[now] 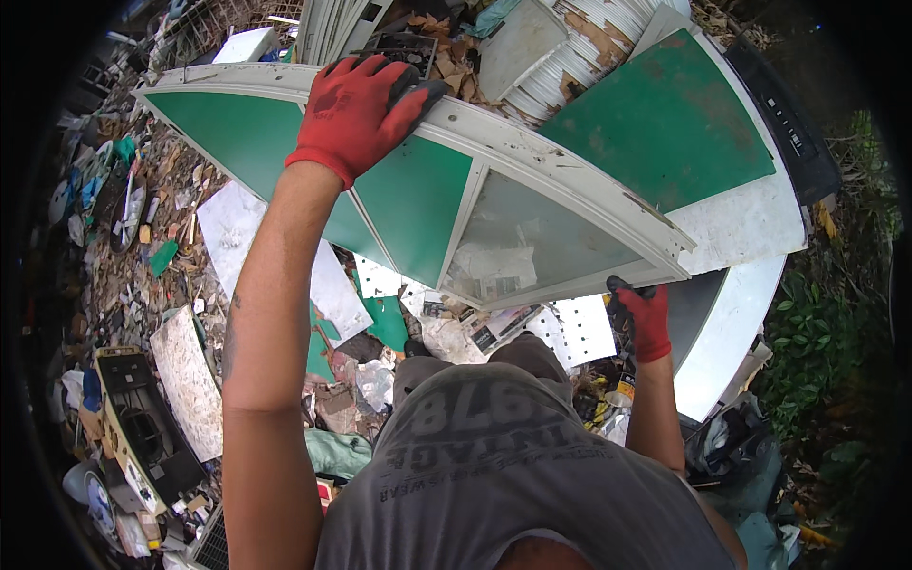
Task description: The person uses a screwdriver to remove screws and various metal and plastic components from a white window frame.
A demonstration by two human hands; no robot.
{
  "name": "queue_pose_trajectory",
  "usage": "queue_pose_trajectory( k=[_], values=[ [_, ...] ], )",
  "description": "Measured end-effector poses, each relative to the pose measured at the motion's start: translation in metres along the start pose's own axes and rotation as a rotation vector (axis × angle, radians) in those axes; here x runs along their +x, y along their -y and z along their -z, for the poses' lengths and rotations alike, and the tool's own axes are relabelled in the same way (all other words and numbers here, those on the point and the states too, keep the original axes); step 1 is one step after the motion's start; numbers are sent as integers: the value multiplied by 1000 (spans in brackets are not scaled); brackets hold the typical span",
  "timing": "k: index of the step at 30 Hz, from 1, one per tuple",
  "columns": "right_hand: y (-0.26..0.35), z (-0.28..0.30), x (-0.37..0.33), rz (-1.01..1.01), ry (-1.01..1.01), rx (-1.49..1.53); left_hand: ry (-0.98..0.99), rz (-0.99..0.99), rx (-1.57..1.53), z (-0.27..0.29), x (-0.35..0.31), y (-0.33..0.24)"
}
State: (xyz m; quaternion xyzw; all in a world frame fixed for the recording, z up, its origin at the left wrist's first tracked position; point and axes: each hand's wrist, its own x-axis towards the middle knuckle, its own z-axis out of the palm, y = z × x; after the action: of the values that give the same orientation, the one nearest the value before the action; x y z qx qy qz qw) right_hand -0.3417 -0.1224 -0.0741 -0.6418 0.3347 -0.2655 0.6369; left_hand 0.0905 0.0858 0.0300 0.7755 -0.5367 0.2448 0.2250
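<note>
A long white-framed panel point(418, 204) stands tilted in front of me, with green infill and a clear pane point(541, 237) at its right end. It looks like a door or partition section. My left hand point(356, 114), in a red glove with dark fingertips, is closed over its upper edge near the middle. At the lower right corner my right hand point(644, 318), gloved the same way, grips the frame; part of its fingers is hidden behind the edge.
Loose rubbish point(123, 256) covers the ground at left, with a black-and-cream appliance casing point(142, 427). A green-and-white panel point(665, 123) lies beyond at right, beside a ribbed white roll point(579, 57). White sheets point(727, 332) lie right of me, near leafy plants point(807, 332).
</note>
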Motion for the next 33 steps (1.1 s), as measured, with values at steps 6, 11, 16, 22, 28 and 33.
queue_pose_trajectory(
  k=[6, 11, 16, 22, 28, 33],
  values=[
    [5, 0, 0, -84, 46, 39, 232, 11, -50, 13, 18, 13],
    [-8, 3, 1, -58, 50, 54, 420, 141, -220, 15, 33, 16],
    [-13, 0, -8, -15, 36, 487, 295, 33, -158, 11, 25, 24],
    [-119, 35, -31, -361, -115, 863, 408, 156, -202, 19, 30, 27],
    [-201, 51, -83, -703, -237, 1030, 638, 31, -129, 25, 53, 33],
    [-167, 39, -96, -352, -216, 1055, 752, 52, -278, 28, 66, 36]
  ],
)
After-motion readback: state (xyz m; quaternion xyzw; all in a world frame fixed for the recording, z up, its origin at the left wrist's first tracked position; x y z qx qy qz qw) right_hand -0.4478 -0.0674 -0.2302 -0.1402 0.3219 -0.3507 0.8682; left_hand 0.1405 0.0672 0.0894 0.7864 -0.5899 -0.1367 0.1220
